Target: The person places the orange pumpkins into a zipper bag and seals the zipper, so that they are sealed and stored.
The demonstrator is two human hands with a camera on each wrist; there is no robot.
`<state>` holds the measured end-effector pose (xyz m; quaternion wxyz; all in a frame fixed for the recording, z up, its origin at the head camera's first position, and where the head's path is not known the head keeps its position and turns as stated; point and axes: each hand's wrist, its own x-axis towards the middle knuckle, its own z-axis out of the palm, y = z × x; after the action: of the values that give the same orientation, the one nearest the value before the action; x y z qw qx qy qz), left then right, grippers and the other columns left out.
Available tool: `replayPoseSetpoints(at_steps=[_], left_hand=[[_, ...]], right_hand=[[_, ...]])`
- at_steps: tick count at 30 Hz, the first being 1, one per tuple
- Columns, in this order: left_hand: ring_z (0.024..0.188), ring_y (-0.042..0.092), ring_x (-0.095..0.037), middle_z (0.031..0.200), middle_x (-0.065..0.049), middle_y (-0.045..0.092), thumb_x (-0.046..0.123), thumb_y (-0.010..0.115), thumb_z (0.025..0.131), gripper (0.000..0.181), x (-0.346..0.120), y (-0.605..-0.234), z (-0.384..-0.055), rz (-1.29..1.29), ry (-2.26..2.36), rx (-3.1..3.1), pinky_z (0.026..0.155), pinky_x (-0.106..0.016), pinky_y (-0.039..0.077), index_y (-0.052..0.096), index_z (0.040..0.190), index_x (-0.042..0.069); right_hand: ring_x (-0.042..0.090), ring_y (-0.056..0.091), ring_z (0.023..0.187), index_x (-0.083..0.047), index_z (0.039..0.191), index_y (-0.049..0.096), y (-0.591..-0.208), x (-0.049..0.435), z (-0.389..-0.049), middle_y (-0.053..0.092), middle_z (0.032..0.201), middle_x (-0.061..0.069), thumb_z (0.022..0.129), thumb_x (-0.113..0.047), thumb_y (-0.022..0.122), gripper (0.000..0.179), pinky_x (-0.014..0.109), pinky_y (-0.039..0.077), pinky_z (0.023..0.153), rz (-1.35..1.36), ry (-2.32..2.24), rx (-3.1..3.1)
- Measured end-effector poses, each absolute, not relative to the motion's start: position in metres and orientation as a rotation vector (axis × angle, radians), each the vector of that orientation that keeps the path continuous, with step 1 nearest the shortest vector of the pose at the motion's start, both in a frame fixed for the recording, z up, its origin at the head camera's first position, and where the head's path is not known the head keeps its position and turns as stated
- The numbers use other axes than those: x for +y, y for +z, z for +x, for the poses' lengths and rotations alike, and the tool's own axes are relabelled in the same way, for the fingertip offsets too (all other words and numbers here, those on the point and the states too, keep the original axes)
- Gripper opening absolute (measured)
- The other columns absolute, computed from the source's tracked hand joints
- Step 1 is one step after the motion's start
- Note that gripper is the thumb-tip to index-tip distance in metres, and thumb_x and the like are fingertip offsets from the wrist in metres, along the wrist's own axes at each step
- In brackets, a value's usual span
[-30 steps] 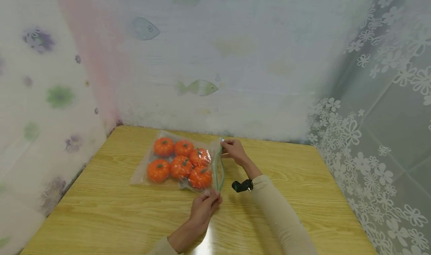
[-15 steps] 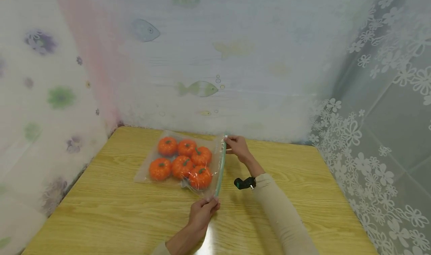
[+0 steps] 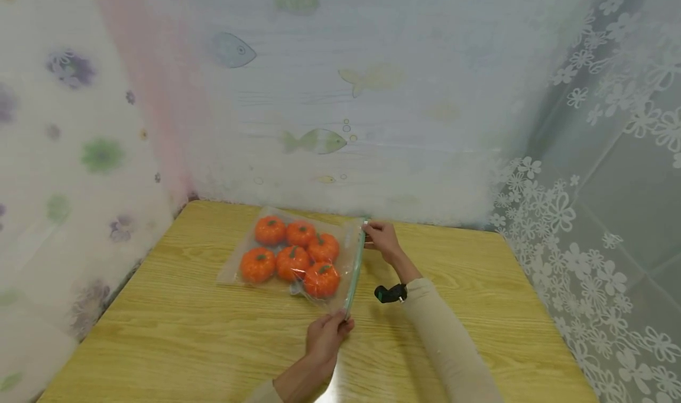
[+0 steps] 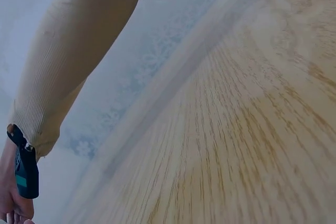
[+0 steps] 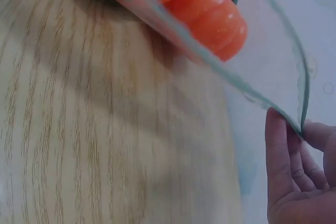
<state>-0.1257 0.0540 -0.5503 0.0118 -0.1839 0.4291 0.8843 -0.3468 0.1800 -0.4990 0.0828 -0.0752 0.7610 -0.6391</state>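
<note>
In the head view, a clear zip bag (image 3: 347,243) lies on the wooden table with several orange toy pumpkins (image 3: 292,263) inside. Its green-edged mouth faces right. My left hand (image 3: 324,335) pinches the near end of that edge between thumb and fingers. At the far end, my right hand (image 3: 384,237) pinches the other corner. The right wrist view has the two green zip strips (image 5: 231,77) parted in the middle and meeting at my right fingertips, with a pumpkin (image 5: 210,14) behind them. My left hand's grip is out of the left wrist view.
The wooden table (image 3: 457,308) has walls covered in printed sheets at its back and sides. A black wrist device (image 3: 390,293) is strapped to my right wrist, below the beige sleeve (image 3: 447,338).
Both hands have shifted slightly right, drawing the bag along with its pumpkins. Its mouth edge, bowed apart a second ago, now looks straight and narrow in the head view.
</note>
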Motion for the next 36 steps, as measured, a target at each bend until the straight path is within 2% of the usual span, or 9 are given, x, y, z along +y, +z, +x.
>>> replayPoseSetpoints(at_steps=[4,8,16,21,28,32,36], left_hand=[[0.08,0.067,-0.008,0.093,-0.004,0.063,0.007,0.063,0.1,0.024,0.058,-0.552,-0.129,-0.582,2.743,1.419,0.079,-0.021,0.058,0.062,0.107,-0.016],[0.083,0.068,-0.008,0.097,-0.004,0.064,0.008,0.065,0.1,0.022,0.063,-0.549,-0.128,-0.62,2.716,1.49,0.081,-0.021,0.058,0.064,0.107,-0.012],[0.085,0.071,-0.009,0.104,-0.012,0.068,0.01,0.064,0.101,0.029,0.077,-0.539,-0.126,-0.648,2.705,1.535,0.083,-0.021,0.058,0.061,0.119,-0.013],[0.084,0.07,-0.009,0.098,-0.006,0.065,0.007,0.062,0.101,0.023,0.082,-0.539,-0.125,-0.614,2.719,1.446,0.082,-0.023,0.059,0.061,0.115,-0.012],[0.083,0.07,-0.012,0.093,-0.007,0.065,0.007,0.047,0.106,0.029,0.073,-0.537,-0.123,-0.396,2.549,1.275,0.087,-0.03,0.06,0.054,0.122,-0.017],[0.082,0.07,-0.015,0.094,-0.008,0.066,0.014,0.046,0.105,0.035,0.064,-0.526,-0.12,-0.227,2.357,1.281,0.087,-0.035,0.06,0.058,0.124,-0.012],[0.082,0.069,-0.013,0.095,-0.005,0.067,0.02,0.043,0.106,0.035,0.052,-0.5,-0.121,-0.016,2.224,1.303,0.085,-0.032,0.06,0.062,0.119,-0.006]], right_hand=[[0.011,0.07,0.075,0.009,0.123,0.066,-0.501,0.183,-0.348,0.07,0.09,0.006,0.105,-0.017,0.059,0.033,0.036,0.063,0.077,-0.185,-1.938,2.278],[0.011,0.068,0.072,0.01,0.12,0.066,-0.501,0.183,-0.351,0.07,0.087,0.005,0.104,-0.015,0.061,0.03,0.031,0.062,0.072,-0.179,-1.984,2.285],[0.012,0.067,0.071,0.009,0.116,0.067,-0.499,0.179,-0.354,0.07,0.087,0.006,0.104,-0.014,0.06,0.027,0.025,0.06,0.065,-0.162,-1.993,2.322],[0.011,0.068,0.072,0.009,0.118,0.067,-0.497,0.18,-0.353,0.072,0.092,0.011,0.104,-0.015,0.06,0.029,0.026,0.061,0.065,-0.172,-1.974,2.342],[0.01,0.068,0.071,0.008,0.118,0.068,-0.499,0.182,-0.354,0.071,0.091,0.01,0.105,-0.017,0.059,0.029,0.026,0.061,0.065,-0.17,-1.965,2.36],[0.01,0.069,0.071,0.008,0.117,0.069,-0.501,0.182,-0.353,0.071,0.09,0.008,0.105,-0.017,0.059,0.029,0.028,0.061,0.066,-0.188,-1.955,2.343],[0.01,0.069,0.073,0.007,0.117,0.069,-0.503,0.185,-0.351,0.07,0.089,0.006,0.105,-0.016,0.059,0.028,0.028,0.061,0.067,-0.181,-1.957,2.318]])
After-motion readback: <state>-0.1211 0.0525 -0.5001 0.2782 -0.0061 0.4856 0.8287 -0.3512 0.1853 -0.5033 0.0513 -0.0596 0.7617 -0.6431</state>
